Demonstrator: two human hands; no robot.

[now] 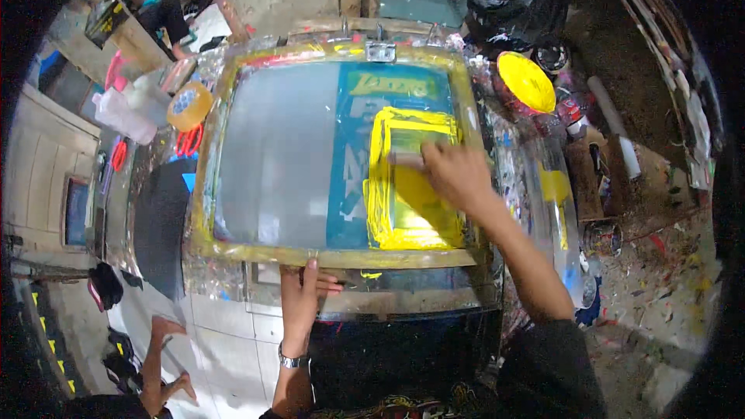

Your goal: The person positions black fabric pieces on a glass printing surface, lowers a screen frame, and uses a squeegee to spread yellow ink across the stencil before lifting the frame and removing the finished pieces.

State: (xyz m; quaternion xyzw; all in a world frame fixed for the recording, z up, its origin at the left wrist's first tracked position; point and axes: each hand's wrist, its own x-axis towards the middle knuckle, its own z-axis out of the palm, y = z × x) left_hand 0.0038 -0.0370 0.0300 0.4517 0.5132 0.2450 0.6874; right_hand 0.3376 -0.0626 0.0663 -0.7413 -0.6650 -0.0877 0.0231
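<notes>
Light: bright over the screen mesh (272,140), dim toward the black, grainy rim | Shadow: falls across yellow ink (377,209) near centre, 4 o'clock | Glare: whitish sheen on mesh, 8 o'clock; pale gleam on ink, 5 o'clock | Blur: right hand (458,174) smeared, 3 o'clock | Distortion: pale panel (48,159) at 9, long slats (650,31) at 2 o'clock bow
</notes>
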